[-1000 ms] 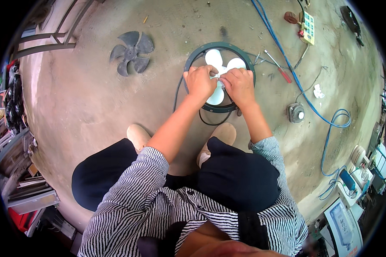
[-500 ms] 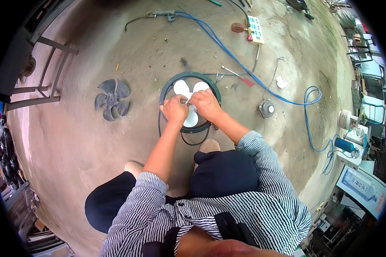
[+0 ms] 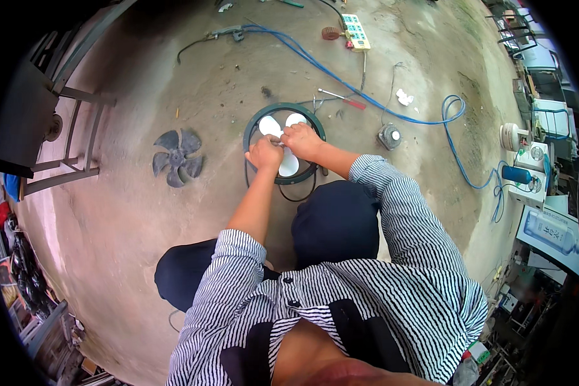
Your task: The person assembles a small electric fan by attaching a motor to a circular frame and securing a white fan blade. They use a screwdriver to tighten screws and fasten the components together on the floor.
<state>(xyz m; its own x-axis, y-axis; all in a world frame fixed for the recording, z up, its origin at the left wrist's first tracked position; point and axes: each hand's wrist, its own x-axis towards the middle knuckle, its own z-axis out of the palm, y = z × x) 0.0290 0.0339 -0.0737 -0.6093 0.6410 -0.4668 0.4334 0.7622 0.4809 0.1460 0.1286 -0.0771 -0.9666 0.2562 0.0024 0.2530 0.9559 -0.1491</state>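
On the left, a dark 5-blade fan (image 3: 177, 157) lies on the floor (image 3: 128, 238). To its right, the left hand (image 3: 266, 154), fingers curled nearly together, works over the middle of a white 3-blade fan (image 3: 289, 165) inside a dark ring (image 3: 283, 107), with the right hand (image 3: 302, 141) similarly bent; cannot tell what either grips. Judged: blades light, stiff, slick, bendable; hold at centre.

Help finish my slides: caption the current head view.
Both hands meet over the middle of a white three-bladed fan inside a dark ring, a grey fan lying to the left.
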